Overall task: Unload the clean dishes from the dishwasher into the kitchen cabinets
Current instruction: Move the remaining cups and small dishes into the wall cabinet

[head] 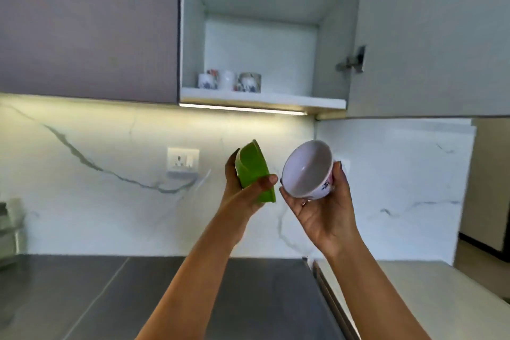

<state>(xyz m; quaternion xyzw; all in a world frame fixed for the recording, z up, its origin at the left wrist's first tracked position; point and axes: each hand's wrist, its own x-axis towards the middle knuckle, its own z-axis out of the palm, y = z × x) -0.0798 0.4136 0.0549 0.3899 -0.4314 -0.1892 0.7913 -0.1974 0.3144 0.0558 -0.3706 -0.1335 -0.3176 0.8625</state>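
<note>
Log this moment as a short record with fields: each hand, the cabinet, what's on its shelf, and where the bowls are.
left hand: grips green bowl, tipped on its side
right hand: holds white bowl with printed outside, tipped
cabinet: door open
shelf: three cups at its left end
bowls: both below the shelf, not yet inside

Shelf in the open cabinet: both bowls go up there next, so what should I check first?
1. Door open: ok.
2. Shelf has room right of the cups: ok.
3. Left hand grip on green bowl: ok.
4. Right hand grip on white bowl: ok.
5. Bowls dry: cannot tell.
</note>
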